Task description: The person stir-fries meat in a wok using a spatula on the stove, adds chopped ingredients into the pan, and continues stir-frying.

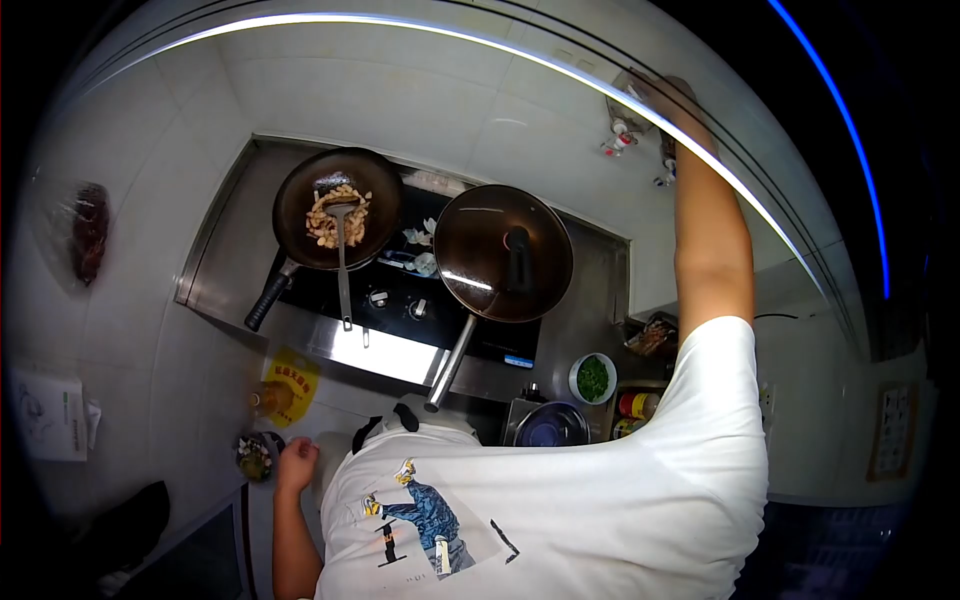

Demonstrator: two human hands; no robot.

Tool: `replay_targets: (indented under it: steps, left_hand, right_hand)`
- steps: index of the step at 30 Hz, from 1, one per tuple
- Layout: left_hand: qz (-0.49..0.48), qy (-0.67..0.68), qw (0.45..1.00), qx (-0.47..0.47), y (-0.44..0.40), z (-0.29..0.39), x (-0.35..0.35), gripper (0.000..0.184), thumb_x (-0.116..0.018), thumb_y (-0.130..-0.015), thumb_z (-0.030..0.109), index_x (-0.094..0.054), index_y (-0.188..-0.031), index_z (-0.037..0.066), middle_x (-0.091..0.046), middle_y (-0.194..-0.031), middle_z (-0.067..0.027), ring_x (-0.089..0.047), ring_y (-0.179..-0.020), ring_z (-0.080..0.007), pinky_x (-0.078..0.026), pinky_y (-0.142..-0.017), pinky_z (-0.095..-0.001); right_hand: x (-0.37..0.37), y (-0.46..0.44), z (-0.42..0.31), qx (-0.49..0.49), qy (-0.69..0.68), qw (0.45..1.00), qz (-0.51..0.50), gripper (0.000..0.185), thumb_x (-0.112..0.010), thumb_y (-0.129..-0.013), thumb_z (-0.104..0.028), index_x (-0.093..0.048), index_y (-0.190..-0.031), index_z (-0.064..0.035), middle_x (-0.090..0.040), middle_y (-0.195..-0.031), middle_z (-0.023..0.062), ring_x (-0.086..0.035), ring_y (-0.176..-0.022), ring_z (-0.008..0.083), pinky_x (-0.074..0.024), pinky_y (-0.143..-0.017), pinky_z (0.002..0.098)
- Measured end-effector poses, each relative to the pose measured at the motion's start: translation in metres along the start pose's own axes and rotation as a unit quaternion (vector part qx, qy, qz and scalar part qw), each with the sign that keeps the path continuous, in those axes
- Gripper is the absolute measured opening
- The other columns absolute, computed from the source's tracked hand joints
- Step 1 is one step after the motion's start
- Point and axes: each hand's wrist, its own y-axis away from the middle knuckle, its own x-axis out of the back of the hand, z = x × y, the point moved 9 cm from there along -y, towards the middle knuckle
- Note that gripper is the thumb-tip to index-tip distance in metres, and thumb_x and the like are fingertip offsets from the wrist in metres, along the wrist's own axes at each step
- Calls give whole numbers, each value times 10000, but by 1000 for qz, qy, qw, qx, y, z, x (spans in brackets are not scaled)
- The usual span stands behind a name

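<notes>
The right hand point(672, 95) is raised high on the right side, at the end of a stretched arm, toward the transparent containers point(628, 118) by the tiled wall point(440, 90). These containers, one with a red and white part, are placed above the steel bench point(598, 290), and they are partly covered by a bright strip of reflection. Because of this reflection and the blur, it cannot be told whether something is gripped by this hand. The left hand point(298, 463) is held low, beside the bowl of mixed scraps point(256, 456), with its fingers loosely bent; whether anything is pinched there cannot be told. On the gas stove point(395, 318), browned food pieces point(330, 225) are contained in the left wok point(383, 190), where the spatula point(343, 270) is left leaning over the rim, and the right pan is covered by a dark glass lid point(475, 240). The bowl of chopped greens point(593, 379) is set at the right of the stove. The step in hand is judged to be a reach for one of the containers; for the next move, a sure grasp at height would be needed, without the neighbouring container being knocked.
</notes>
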Motion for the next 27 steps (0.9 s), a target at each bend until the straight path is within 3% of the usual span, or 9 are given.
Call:
replay_targets:
  steps: [14,18,27]
  left_hand:
    - [-19,55,998,23,-2,-56,-17,284,-653,-809,227,-635,-973,-4,-664,-843,-138,-634,-774,-225,-496,-721,-325]
    - [-8,51,998,39,-4,-43,-3,302,-661,-809,230,-628,-980,-17,-664,-843,-143,-632,-779,-222,-494,-725,-321]
    - [6,80,997,4,-17,-59,-7,323,-655,-819,242,-627,-1003,-23,-669,-884,-158,-643,-816,-256,-501,-742,-338]
  right_hand:
    - [-16,-5,-15,-4,51,998,-29,701,-539,-782,-658,-660,-1055,-23,-644,-1062,172,-597,-1018,305,-434,-900,372]
    - [-15,3,-16,-6,58,997,-40,702,-545,-777,-657,-660,-1063,-26,-643,-1075,172,-595,-1029,306,-433,-904,373]
    - [-12,-13,-13,-26,112,993,-30,707,-560,-765,-657,-660,-1082,-33,-641,-1105,170,-591,-1053,309,-428,-913,374]
